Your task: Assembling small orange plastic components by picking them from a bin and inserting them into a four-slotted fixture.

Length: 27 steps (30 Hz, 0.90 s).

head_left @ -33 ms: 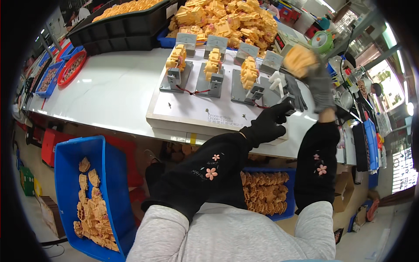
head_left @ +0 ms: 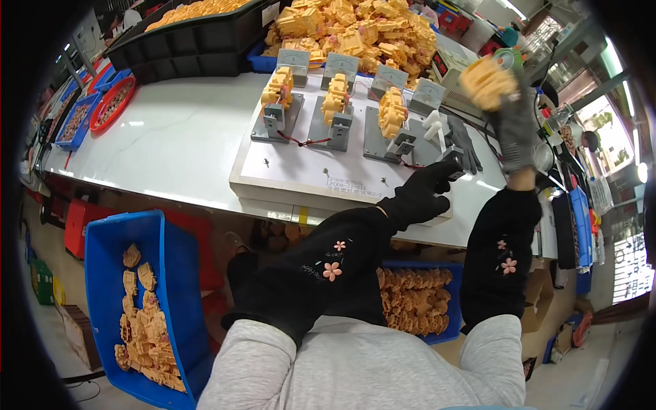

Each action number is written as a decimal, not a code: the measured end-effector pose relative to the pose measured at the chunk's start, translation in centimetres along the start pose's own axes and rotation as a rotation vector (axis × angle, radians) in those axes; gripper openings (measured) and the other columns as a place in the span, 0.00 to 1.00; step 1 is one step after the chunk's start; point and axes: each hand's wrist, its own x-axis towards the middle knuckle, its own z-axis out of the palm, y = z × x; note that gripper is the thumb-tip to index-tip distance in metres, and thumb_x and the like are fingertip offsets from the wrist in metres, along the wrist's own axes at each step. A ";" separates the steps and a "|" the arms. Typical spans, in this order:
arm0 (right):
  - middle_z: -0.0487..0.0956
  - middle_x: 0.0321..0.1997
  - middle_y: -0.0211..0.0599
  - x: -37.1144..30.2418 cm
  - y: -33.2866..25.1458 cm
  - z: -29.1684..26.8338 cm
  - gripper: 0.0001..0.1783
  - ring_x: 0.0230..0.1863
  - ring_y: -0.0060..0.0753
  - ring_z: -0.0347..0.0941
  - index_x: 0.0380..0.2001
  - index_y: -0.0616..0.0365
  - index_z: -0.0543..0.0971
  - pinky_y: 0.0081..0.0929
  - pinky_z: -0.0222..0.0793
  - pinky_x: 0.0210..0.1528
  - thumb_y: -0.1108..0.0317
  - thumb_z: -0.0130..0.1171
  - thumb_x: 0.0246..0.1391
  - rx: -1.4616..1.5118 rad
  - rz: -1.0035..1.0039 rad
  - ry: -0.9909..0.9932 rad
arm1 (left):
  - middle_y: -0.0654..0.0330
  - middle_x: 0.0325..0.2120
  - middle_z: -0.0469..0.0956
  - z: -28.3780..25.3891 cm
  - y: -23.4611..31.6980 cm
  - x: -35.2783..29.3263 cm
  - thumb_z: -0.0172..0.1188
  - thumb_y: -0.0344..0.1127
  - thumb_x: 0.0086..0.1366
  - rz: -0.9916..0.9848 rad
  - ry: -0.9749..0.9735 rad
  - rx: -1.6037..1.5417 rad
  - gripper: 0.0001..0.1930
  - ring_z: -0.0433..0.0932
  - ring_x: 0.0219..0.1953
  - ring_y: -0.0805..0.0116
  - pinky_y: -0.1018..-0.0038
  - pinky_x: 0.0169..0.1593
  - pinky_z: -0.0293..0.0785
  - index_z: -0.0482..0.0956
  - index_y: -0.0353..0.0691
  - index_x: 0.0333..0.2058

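Note:
My right hand (head_left: pixel 517 130), in a dark grey glove and blurred by motion, grips a yellow plastic assembly (head_left: pixel 486 82) above the right end of the white test board (head_left: pixel 287 174). My left hand (head_left: pixel 417 197), gloved in black, reaches to the fourth stand, with its fingertips at the dark grey clamp block (head_left: pixel 456 175). A white fixture (head_left: pixel 435 126) stands on that stand, with no yellow assembly in it. The other three stands each carry a yellow assembly, such as the one (head_left: pixel 392 113) nearest my left hand. Behind them is a row of dial meters (head_left: pixel 389 80).
Behind the meters, yellow assemblies (head_left: pixel 355 34) are heaped beside a black crate (head_left: pixel 184 58). Dark gloves (head_left: pixel 463 147) lie right of the fixture. Below the table edge are a blue bin (head_left: pixel 123 229) of yellow assemblies and another blue bin (head_left: pixel 454 301) with rows of them.
My right hand has moved right and slightly up with the yellow assembly, away from the fixture. My left hand stays at the clamp block.

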 end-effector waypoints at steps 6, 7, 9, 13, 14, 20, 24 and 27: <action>0.68 0.41 0.39 0.7 -2.1 3.5 0.23 0.31 0.25 0.70 0.52 0.36 0.68 0.17 0.69 0.25 0.72 0.47 0.52 -0.189 0.036 -0.138 | 0.51 0.39 0.63 -0.5 1.1 -2.4 0.53 0.23 0.43 0.469 0.639 0.869 0.28 0.64 0.44 0.54 0.67 0.49 0.62 0.62 0.34 0.48; 0.67 0.39 0.40 0.2 -2.6 5.7 0.24 0.30 0.27 0.70 0.51 0.35 0.68 0.20 0.70 0.26 0.73 0.47 0.51 -0.448 -0.131 -0.127 | 0.47 0.41 0.61 -1.4 2.4 -3.1 0.54 0.25 0.42 0.430 0.714 0.856 0.28 0.61 0.47 0.47 0.61 0.52 0.58 0.61 0.31 0.47; 0.65 0.37 0.43 -1.1 -1.9 7.6 0.23 0.32 0.36 0.71 0.49 0.35 0.68 0.26 0.71 0.32 0.72 0.49 0.49 -0.546 -0.081 -0.297 | 0.46 0.43 0.59 -1.9 2.3 -2.1 0.54 0.24 0.42 0.358 0.570 0.765 0.30 0.60 0.47 0.47 0.61 0.51 0.59 0.59 0.32 0.48; 0.66 0.41 0.49 -2.8 -4.4 12.0 0.27 0.38 0.46 0.70 0.51 0.35 0.66 0.32 0.69 0.42 0.65 0.56 0.45 -0.481 0.232 -0.498 | 0.45 0.44 0.60 -2.7 0.6 -3.0 0.53 0.25 0.41 0.454 0.538 0.821 0.31 0.58 0.51 0.45 0.61 0.53 0.57 0.58 0.34 0.48; 0.66 0.42 0.52 -3.1 -5.0 12.7 0.33 0.42 0.49 0.69 0.52 0.35 0.64 0.33 0.68 0.45 0.61 0.60 0.39 -0.589 0.208 -0.490 | 0.45 0.44 0.60 -2.8 0.3 -2.9 0.53 0.25 0.41 0.459 0.542 0.828 0.31 0.58 0.51 0.45 0.61 0.53 0.57 0.58 0.34 0.48; 0.67 0.46 0.56 -1.9 -3.8 13.7 0.46 0.47 0.54 0.66 0.52 0.42 0.60 0.38 0.65 0.49 0.55 0.66 0.22 -0.622 0.341 -0.496 | 0.51 0.43 0.64 -3.3 -0.4 -1.6 0.55 0.24 0.43 0.289 0.707 0.298 0.32 0.66 0.46 0.59 0.68 0.50 0.63 0.56 0.34 0.51; 0.69 0.44 0.53 -1.9 -2.9 14.1 0.44 0.46 0.52 0.68 0.50 0.46 0.61 0.36 0.66 0.47 0.58 0.66 0.21 -0.597 0.335 -0.487 | 0.55 0.41 0.68 -4.0 -0.2 -2.2 0.53 0.23 0.42 0.270 0.581 0.268 0.29 0.69 0.43 0.65 0.71 0.48 0.66 0.62 0.34 0.49; 0.70 0.44 0.53 -2.0 -3.6 14.2 0.44 0.46 0.52 0.68 0.50 0.45 0.61 0.36 0.66 0.47 0.59 0.66 0.21 -0.607 0.344 -0.464 | 0.58 0.40 0.69 -4.0 0.8 -2.7 0.53 0.25 0.42 0.193 0.500 0.144 0.29 0.70 0.43 0.67 0.72 0.46 0.66 0.64 0.35 0.49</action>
